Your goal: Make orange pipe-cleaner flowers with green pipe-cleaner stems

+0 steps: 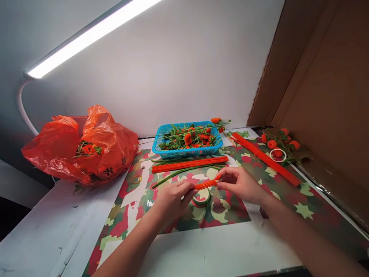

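An orange coiled pipe cleaner is stretched level between my two hands, above the patterned mat. My left hand pinches its left end with thumb and fingers. At the other end, my right hand has its thumb and fingertips closed on the coil. Just below the coil lies a roll of green tape, partly hidden by my left hand. Behind my hands, a bundle of straight orange pipe cleaners lies across the mat, with green stems beside it.
Behind sits a blue basket of orange flowers and green stems. An orange plastic bag with flowers stands at left, under a lit lamp. Another orange bundle, flowers and a cardboard panel are at right.
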Demonstrator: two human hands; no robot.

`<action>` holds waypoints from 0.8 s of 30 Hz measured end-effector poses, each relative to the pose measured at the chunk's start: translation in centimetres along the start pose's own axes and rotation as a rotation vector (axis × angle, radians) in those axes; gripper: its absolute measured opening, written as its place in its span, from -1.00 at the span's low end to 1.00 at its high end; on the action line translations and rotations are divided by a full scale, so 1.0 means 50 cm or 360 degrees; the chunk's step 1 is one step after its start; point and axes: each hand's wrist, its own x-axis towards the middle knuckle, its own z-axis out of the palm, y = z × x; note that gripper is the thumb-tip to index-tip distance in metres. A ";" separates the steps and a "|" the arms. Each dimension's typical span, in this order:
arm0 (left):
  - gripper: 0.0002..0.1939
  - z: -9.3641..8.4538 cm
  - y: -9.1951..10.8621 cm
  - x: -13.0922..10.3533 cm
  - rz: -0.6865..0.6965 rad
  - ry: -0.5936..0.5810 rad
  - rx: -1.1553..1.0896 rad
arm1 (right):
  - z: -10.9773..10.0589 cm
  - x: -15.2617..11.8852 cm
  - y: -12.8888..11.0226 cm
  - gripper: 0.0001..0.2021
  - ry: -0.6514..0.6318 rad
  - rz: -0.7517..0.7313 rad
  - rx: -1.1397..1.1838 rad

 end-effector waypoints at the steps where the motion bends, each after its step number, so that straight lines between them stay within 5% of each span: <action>1: -0.73 0.001 -0.002 0.000 0.0003 0.0012 0.0000 | 0.000 0.001 -0.001 -0.74 -0.0005 -0.0002 0.0046; 8: -0.76 0.002 -0.010 -0.002 0.0029 0.0021 -0.0017 | -0.004 0.005 0.006 -0.59 0.0002 0.0250 0.0406; 13: -0.75 0.002 -0.009 -0.002 0.0019 -0.0019 0.0012 | -0.005 0.005 0.016 -0.68 0.0021 0.0360 0.0446; 18: -0.74 0.001 -0.010 -0.002 -0.0089 -0.0071 -0.0085 | -0.001 0.003 0.010 -0.70 -0.0040 0.0122 0.0243; 24: -0.68 -0.018 -0.006 0.010 -0.0462 -0.0325 -0.0538 | 0.014 -0.003 0.014 -0.85 0.0135 -0.0365 -0.0107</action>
